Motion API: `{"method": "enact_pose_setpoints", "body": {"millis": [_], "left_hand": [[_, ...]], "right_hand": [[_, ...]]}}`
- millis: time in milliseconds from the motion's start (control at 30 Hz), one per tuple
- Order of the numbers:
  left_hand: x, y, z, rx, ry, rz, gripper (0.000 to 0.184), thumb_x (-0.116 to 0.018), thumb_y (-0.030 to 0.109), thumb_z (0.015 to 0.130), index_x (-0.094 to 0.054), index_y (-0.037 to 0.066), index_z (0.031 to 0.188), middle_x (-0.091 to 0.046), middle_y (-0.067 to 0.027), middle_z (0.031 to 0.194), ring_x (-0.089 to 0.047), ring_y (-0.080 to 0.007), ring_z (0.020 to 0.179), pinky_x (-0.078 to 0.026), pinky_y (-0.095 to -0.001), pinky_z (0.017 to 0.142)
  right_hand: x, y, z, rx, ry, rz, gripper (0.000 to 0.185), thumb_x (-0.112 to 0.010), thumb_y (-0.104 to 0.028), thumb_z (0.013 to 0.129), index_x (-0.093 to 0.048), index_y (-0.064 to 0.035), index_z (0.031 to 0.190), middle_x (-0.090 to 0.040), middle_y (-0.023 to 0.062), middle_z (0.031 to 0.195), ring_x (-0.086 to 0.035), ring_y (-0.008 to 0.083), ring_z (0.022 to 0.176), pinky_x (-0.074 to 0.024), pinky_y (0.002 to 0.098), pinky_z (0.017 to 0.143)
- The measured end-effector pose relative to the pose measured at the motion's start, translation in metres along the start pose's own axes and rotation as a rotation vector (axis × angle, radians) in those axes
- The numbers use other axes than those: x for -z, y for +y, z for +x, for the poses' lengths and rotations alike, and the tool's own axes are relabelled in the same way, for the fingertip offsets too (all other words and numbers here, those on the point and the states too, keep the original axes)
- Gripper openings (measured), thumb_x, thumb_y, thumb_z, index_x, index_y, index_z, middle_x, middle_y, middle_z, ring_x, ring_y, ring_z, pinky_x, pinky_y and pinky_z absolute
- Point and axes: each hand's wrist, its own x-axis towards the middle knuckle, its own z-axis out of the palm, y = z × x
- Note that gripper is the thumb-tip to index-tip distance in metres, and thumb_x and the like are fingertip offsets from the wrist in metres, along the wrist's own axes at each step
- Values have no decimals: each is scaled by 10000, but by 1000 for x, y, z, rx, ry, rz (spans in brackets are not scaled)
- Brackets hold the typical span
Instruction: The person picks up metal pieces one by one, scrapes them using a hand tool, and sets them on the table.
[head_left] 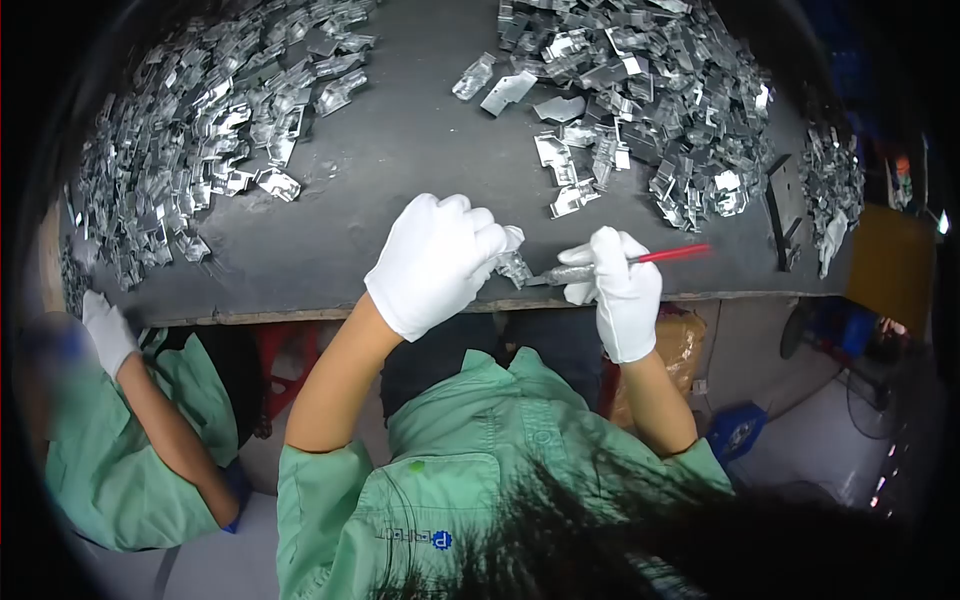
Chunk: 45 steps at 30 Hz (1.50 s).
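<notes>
My left hand (432, 262), in a white glove, is closed around a small shiny metal part (515, 268) near the table's front edge. Part of that piece sticks out past the fingers. My right hand (628, 300), also gloved, pinches a slim knife-like tool (676, 253) with a red rear end. Its thin grey tip points left and meets or nearly meets the metal part; contact is hard to tell.
Metal parts lie in a large left pile (215, 130) and a right pile (650, 100) on the dark table (400, 150). A smaller heap (830, 190) is farther right. A co-worker's gloved hand (107, 328) is at left. A blue bin (737, 430) stands below.
</notes>
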Motion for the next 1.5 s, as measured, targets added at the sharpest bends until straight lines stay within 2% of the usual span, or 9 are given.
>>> {"method": "enact_pose_setpoints", "body": {"millis": [133,300,367,767,833,900,1233,1433,1500], "left_hand": [[-1,-1,1,-14,11,34,370,-756,78,716,-643,206,1044,-580,15,772,-559,-228,715,-401,-383,642],[-6,-3,1,-20,58,6,334,-773,111,738,-631,203,1025,-562,17,748,-549,-231,700,-398,-387,632],[-6,-2,0,-24,66,-1,306,-773,125,751,-633,202,1012,-565,19,742,-552,-232,702,-400,-390,629],[-6,-2,0,-11,67,-24,226,-762,129,787,-647,194,970,-585,13,753,-559,-244,722,-403,-394,649],[-6,0,1,-11,82,-28,224,-760,119,792,-646,194,969,-583,14,757,-556,-244,720,-398,-397,646],[-6,0,1,-3,74,-24,220,-761,121,794,-651,196,968,-580,15,752,-555,-242,718,-397,-397,647],[-4,3,3,27,32,28,143,-754,162,808,-687,192,930,-581,22,748,-554,-225,736,-403,-385,668],[-4,2,1,15,67,-6,204,-768,133,793,-660,199,954,-587,31,753,-553,-224,734,-402,-384,666],[-6,0,1,6,68,-20,204,-769,132,792,-660,199,952,-587,30,757,-552,-225,729,-402,-384,666]], "right_hand": [[-8,-8,1,-103,-2,-119,238,-645,-227,973,-656,-15,865,-715,72,774,-645,132,601,-480,251,522],[-27,-36,-15,800,-502,-1459,137,-695,-205,775,-593,-135,717,-547,29,604,-574,192,556,-438,340,483],[-42,5,-29,1333,-43,-1368,158,-710,-215,774,-582,-163,698,-487,-9,590,-490,173,535,-393,328,472],[-11,-8,1,1191,-66,-1162,164,-695,-135,762,-662,-114,921,-545,9,660,-585,195,629,-441,337,515],[-11,-18,-4,53,-11,-115,164,-630,-156,974,-665,-29,877,-669,38,737,-571,100,545,-427,249,501],[-12,-13,-2,-31,13,-40,277,-576,-220,1035,-668,-32,853,-694,44,760,-528,51,515,-417,234,497],[-41,6,-27,1423,-52,-1553,212,-662,-295,821,-540,-173,698,-480,-21,580,-524,169,544,-392,328,479],[-2,-16,-1,114,11,-147,48,-641,-77,872,-640,-30,872,-605,52,683,-658,187,653,-466,289,515],[0,-13,0,248,-20,-234,103,-633,-14,863,-656,-35,962,-669,63,808,-683,176,683,-466,258,514]]}}
